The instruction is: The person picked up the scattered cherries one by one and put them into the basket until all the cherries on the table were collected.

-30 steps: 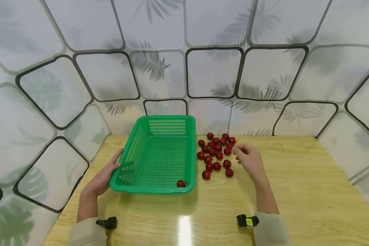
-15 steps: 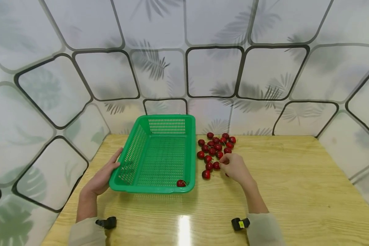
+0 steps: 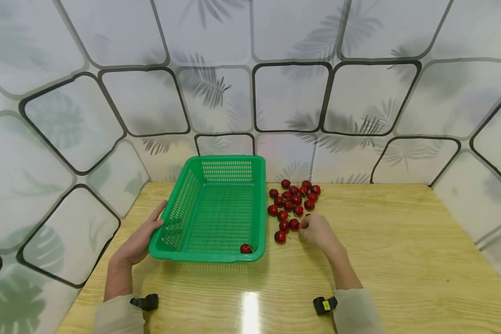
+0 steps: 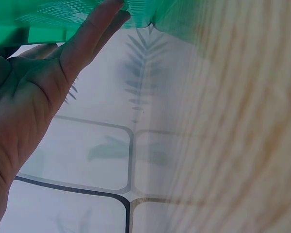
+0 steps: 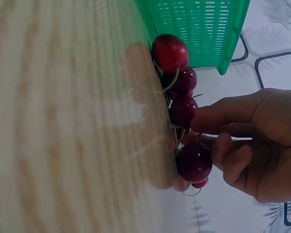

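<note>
My left hand (image 3: 138,239) lies along the left side of a green plastic basket (image 3: 208,256), its thumb at the rim. In the left wrist view the fingers (image 4: 89,36) stretch nearly straight beside the basket wall. One cherry (image 3: 246,249) lies inside the basket's near right corner. My right hand (image 3: 320,235) reaches in at the near right edge of the loose cherries (image 3: 296,200). In the right wrist view its fingertips meet a dark cherry (image 5: 183,111), and another cherry (image 5: 194,162) sits just below them. I cannot tell whether they pinch a stem.
The cherries with thin stems lie loosely grouped on the wooden table (image 3: 401,241), right beside the basket. A pale wall (image 3: 292,97) with leaf patterns and dark outlines rises behind the table. Dark camera mounts (image 3: 324,305) sit at both wrists.
My right hand has moved left and nearer from the far right side of the cherries to their near right edge, then shifted little. The left hand and basket stay in place.
</note>
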The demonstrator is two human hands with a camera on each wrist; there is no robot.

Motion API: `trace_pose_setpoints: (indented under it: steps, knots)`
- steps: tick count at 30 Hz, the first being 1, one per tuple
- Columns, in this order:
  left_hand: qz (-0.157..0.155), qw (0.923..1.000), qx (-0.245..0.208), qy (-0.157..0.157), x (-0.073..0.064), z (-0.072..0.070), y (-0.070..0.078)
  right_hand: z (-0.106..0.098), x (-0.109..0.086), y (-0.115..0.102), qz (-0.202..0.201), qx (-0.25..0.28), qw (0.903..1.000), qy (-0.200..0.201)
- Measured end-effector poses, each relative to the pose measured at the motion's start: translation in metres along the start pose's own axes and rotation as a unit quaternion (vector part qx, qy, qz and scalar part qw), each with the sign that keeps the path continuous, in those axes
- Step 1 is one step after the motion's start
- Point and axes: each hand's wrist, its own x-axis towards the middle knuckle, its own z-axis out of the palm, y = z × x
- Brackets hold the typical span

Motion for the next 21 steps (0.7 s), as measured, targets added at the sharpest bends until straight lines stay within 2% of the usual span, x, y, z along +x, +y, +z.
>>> trace_pose_setpoints:
  steps: [7, 15, 21]
  knots:
    - [-0.001, 1.0000, 0.001, 0.001, -0.0005, 0.0011, 0.0014, -0.0036, -0.0007, -0.0010, 0.001, -0.004, 1.0000, 0.002]
    - [-0.010, 0.9999, 0.001, 0.008, 0.0002, 0.0019, 0.0025, -0.0063, -0.0008, -0.0030, -0.024, 0.051, 0.9967, 0.059]
    - [-0.013, 0.9998, 0.006, 0.013, 0.0000, 0.0021, 0.0023, -0.0074, -0.0030, -0.0070, -0.046, 0.097, 0.9908, 0.082]
